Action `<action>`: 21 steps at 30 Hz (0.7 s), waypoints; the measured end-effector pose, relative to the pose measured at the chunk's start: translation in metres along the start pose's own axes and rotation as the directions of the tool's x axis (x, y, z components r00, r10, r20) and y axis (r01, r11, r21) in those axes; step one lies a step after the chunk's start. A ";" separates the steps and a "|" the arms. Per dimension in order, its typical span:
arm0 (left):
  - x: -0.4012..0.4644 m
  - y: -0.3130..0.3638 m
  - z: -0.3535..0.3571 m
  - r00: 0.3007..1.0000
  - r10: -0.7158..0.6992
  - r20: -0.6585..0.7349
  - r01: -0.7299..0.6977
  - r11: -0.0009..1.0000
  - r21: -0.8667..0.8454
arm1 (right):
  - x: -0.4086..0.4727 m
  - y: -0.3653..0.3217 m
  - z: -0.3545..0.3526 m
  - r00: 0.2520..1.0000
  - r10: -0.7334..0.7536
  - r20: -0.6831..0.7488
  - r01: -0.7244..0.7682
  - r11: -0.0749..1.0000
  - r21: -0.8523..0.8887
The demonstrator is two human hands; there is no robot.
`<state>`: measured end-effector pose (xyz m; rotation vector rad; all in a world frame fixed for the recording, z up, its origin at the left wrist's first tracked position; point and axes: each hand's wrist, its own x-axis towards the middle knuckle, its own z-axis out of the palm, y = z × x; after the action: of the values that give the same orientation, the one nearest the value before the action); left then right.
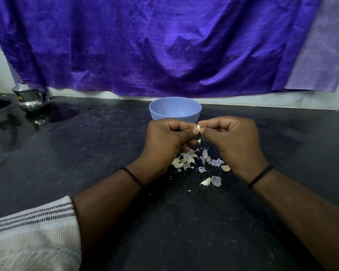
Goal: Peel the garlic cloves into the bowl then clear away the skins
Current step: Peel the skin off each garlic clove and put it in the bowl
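Note:
My left hand and my right hand meet just in front of a light blue bowl. Both pinch one small pale garlic clove between thumbs and fingertips. A second clove shows under my left fingers. Below the hands, on the dark counter, lies a scatter of white garlic skins mixed with cloves, among them one clove nearest me and another clove by my right wrist. I see nothing inside the visible part of the bowl.
A steel pot stands at the back left beside a wet patch on the black stone counter. A purple cloth hangs over the wall behind the bowl. A striped sleeve covers my left forearm.

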<state>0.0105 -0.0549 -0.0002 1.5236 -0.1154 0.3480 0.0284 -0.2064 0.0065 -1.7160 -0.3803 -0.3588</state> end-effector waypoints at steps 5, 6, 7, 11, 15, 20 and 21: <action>-0.001 0.002 0.000 1.000 0.026 0.004 -0.026 0.999 0.027 | -0.001 -0.002 0.000 1.000 -0.020 0.007 0.020 1.000 -0.009; -0.001 0.001 0.000 1.000 0.029 0.005 -0.029 0.999 0.030 | -0.001 -0.002 0.001 1.000 -0.025 0.006 0.025 1.000 -0.005; -0.002 0.001 0.001 0.999 0.034 0.006 -0.034 0.999 0.033 | -0.002 -0.003 0.001 1.000 -0.029 0.005 0.029 1.000 0.004; -0.003 0.000 0.002 0.999 0.052 0.011 -0.052 0.997 0.047 | -0.004 -0.003 0.003 0.999 -0.041 -0.011 0.042 0.999 0.007; -0.002 -0.001 0.002 0.999 0.030 0.017 -0.030 0.999 0.028 | -0.001 0.000 0.003 1.000 -0.013 -0.027 0.013 1.000 -0.029; 0.001 -0.002 0.000 1.000 -0.013 0.017 0.013 1.000 -0.006 | 0.001 0.004 0.002 0.999 0.036 -0.019 -0.036 0.999 -0.005; 0.001 -0.002 -0.001 1.000 -0.016 0.020 0.016 1.000 -0.008 | 0.001 0.004 0.003 0.999 0.042 -0.019 -0.042 0.999 0.000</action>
<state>0.0123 -0.0540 -0.0016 1.5191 -0.1204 0.3197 0.0311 -0.2044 0.0026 -1.7171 -0.3303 -0.3442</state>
